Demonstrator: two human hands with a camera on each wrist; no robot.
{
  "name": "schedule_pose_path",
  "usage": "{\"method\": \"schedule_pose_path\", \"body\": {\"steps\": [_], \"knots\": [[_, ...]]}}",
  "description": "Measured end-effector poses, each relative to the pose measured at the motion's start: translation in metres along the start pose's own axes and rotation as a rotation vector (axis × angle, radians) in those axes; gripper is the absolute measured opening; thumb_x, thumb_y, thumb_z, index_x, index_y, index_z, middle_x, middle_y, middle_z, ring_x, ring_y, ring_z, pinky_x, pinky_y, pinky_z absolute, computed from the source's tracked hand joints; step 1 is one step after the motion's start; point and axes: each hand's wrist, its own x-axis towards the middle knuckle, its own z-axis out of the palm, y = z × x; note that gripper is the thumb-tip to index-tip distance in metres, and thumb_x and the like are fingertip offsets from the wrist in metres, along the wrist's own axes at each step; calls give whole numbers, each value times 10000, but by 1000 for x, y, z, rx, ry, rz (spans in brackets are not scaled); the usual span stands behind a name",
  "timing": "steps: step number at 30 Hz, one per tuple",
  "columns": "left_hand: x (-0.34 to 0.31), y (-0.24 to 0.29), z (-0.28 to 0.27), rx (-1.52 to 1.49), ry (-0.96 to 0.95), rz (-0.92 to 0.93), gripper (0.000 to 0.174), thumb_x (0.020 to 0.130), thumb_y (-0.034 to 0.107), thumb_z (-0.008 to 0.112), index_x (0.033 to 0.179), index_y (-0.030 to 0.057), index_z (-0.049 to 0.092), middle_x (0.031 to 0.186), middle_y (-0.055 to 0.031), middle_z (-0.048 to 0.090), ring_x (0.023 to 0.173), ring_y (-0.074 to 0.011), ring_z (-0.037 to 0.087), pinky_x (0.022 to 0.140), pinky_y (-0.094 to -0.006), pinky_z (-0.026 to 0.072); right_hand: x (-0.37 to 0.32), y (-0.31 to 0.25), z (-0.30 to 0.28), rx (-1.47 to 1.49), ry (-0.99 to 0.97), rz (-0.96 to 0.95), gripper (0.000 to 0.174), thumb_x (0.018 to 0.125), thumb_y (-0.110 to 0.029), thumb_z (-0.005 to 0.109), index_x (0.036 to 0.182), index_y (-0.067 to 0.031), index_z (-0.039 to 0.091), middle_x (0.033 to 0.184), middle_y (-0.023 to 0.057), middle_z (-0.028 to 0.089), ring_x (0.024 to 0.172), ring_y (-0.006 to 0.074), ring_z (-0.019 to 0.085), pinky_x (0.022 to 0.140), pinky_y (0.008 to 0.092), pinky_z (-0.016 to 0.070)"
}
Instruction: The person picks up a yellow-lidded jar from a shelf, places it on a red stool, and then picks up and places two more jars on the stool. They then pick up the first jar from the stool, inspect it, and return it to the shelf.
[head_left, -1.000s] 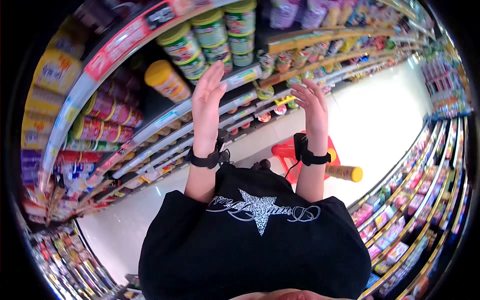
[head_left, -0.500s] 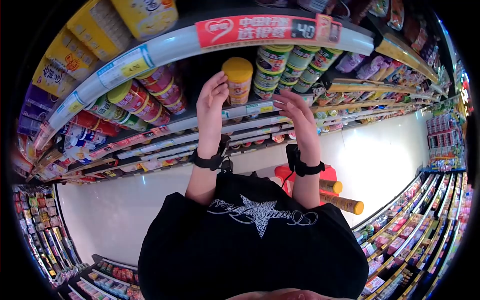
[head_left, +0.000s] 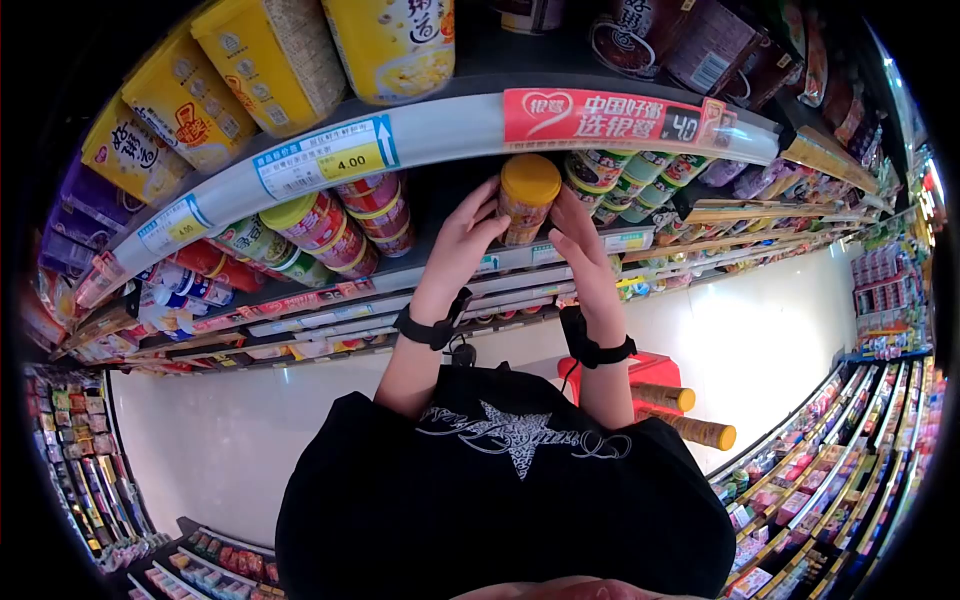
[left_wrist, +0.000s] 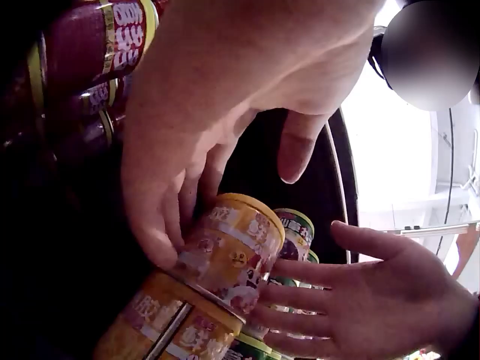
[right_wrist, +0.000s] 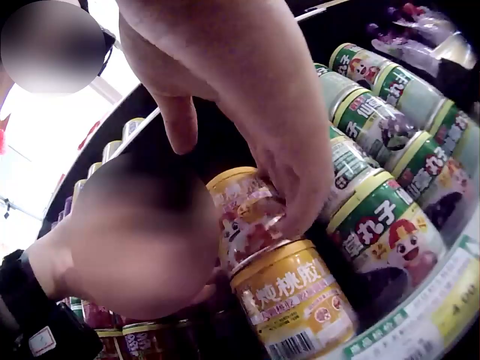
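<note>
**Two Hands Meet at a Yellow Can on a Store Shelf**

The left hand (head_left: 460, 245) reaches to the left side of a yellow-lidded can (head_left: 530, 180), fingers loosely bent, thumb standing apart. The right hand (head_left: 588, 250) comes from the opposite side, fingers nearly straight along the can, its thumb also apart. How firmly either presses cannot be told. The can sits upright on a matching lower can (right_wrist: 296, 300) on the shelf, behind a price strip (right_wrist: 420, 319). Green-labelled cans (right_wrist: 386, 232) stack just to the right; red cans (head_left: 320, 225) stand farther left. Above hang a red sign (head_left: 610, 118) and a blue-and-yellow price tag (head_left: 325, 160), with yellow packs (head_left: 265, 60) on the upper shelf. Nearer, the person wears a black shirt (head_left: 500, 520) with a star. At right, two more yellow-lidded containers (head_left: 690, 428) lie by a red stool (head_left: 652, 370).
</note>
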Motion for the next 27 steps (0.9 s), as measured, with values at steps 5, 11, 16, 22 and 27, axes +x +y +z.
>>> {"method": "schedule_pose_path", "body": {"steps": [5,11,16,22,27], "knots": [[11,-31,-5,191,16,112,644,869,76,613,1436,4,315,1401,-157,446,1300,-246,428,1063,-337,341,4,21,0,-211,69,-25,628,918,-115,551,1470,-33,262,1466,132,369,1358,211,343,1050,342,300],[3,-10,14,761,169,240,660,826,123,687,1396,14,371,1300,-215,536,1220,-260,529,1005,-358,415,11,32,7,-384,235,-196,528,915,-113,586,1400,-28,396,1298,163,549,1189,222,538,955,328,420],[10,-19,12,773,242,308,584,799,167,717,1308,5,481,1175,-222,604,1096,-326,596,920,-379,474,16,25,10,-431,328,-171,454,891,-107,632,1309,7,500,1154,175,636,1074,222,618,905,315,463],[-5,8,26,755,255,392,588,756,167,764,1271,8,529,1130,-207,630,1029,-313,637,887,-356,496,0,1,11,-399,318,-220,473,864,-92,664,1297,21,512,1177,166,634,1092,224,615,926,327,466],[-18,26,49,641,158,375,615,722,123,788,1270,7,534,1138,-182,636,1028,-255,647,881,-343,503,-25,-33,0,-448,352,-310,493,812,-84,715,1262,12,539,1125,149,635,1030,224,628,890,324,480]]}}
